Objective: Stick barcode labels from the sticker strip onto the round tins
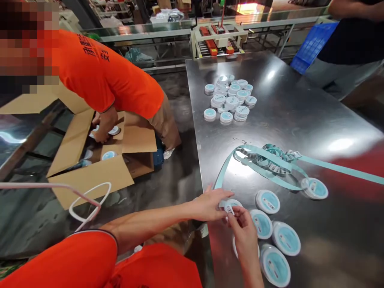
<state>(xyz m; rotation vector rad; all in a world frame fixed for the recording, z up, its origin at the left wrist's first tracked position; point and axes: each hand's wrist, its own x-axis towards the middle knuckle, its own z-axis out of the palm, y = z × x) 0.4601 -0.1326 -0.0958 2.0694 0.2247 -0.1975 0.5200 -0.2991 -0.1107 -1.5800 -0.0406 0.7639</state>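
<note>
Far L, co-worker [117, 76] in orange tee bends over open box [87, 182], hands inside; several round tubs visible in there, flaps spread out. Pinkish cord [30, 185] crosses in front of box, loops round at its end. Then own L arm, orange sleeve, reaching to near L edge of steel counter [303, 112]. L hand [208, 205] there, fingers fwd at a tub [235, 203] sitting btwn both hands, nr the edge; L grip half spread, can't tell if it bears on tub or label. Far end of counter: pile [232, 98] of tubs, some stacked, w/ orange & cream machine [220, 38] beyond. White barcode label [230, 209] is at that tub btwn the hands, pinched btwn thumb & fingertips of R hand [246, 229]; R grip closed on it. Mint tape [279, 158] runs from behind L hand, up over counter, into a tangled heap w/ barcodes, then off R side. Just R of R hand, group of tubs [275, 266], pale blue lids w/ stickers, one partly hidden by the wrist. Another tub [318, 188] a bit farther out, tape loop touching it. Far R: blue crate [313, 46] tilted next to 2nd person [348, 44], dark top.
</note>
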